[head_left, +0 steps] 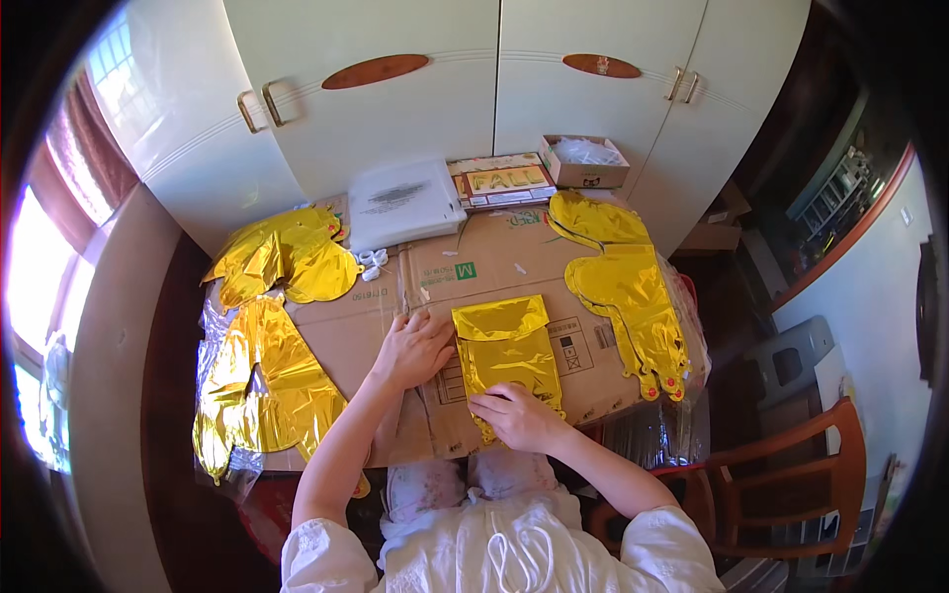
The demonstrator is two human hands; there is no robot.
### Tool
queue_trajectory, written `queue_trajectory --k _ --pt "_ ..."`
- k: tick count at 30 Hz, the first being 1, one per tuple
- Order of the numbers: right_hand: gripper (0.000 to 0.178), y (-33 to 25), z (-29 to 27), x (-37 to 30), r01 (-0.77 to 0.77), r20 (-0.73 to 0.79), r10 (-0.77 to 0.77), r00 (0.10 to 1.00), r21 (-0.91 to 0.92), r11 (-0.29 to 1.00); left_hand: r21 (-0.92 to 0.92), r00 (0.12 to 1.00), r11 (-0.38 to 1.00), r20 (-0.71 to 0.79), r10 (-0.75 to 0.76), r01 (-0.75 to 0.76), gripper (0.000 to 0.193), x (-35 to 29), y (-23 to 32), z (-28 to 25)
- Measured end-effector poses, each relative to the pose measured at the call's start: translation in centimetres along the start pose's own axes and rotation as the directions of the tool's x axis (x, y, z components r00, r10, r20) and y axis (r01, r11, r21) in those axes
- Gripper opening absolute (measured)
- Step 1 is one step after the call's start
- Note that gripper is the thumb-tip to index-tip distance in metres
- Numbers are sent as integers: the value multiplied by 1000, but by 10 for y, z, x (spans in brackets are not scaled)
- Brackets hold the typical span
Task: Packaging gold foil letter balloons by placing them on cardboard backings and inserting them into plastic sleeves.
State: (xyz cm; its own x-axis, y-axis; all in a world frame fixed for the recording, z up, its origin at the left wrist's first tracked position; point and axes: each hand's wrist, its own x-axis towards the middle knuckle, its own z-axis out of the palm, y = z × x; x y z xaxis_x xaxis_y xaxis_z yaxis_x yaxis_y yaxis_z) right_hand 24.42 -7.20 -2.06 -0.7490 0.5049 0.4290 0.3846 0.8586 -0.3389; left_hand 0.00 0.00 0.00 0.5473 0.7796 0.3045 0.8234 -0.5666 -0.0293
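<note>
- Head view: the flat, rectangular gold foil packet (pixel 506 346) lies just right of the frame's centre, on the printed brown cardboard sheet (pixel 494 247), its ragged lower end toward the table's front edge.
- The right hand (pixel 516 417) lies across the packet's lower end, fingers bent and close together; whether they pinch the foil or only press on it, I cannot tell.
- The left hand (pixel 417 351) rests palm down on the cardboard, left of the packet, fingers slightly apart and seemingly gripping nothing; whether its fingertips touch the foil edge is unclear.
- The band across the packet's top has no hand on it, so it could spring up or trap air if the foil is stiff.
- Uneven pressure from the right hand could crease the lower end or skew the packet; slick foil might also slide.
- The large gold foil sheet on the lower left (pixel 272 371) lies close to the left forearm and reaches the table's edge; a sweep of that arm could snag it or drag it off.
- At the right, the gold foil shape with red dots (pixel 628 287) ends near the table's edge, where a passing elbow might catch it.
</note>
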Motion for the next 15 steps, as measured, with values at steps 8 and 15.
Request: queue_trajectory --k 8,15 --pt "37 -5 0 -2 -16 -4 16 1000 3 1000 -40 997 996 -11 -82 81 33 4 -4 4" --pt "37 -3 0 -2 -11 -1 11 1000 -12 1000 -10 995 997 -59 -79 79 34 6 -8 7"
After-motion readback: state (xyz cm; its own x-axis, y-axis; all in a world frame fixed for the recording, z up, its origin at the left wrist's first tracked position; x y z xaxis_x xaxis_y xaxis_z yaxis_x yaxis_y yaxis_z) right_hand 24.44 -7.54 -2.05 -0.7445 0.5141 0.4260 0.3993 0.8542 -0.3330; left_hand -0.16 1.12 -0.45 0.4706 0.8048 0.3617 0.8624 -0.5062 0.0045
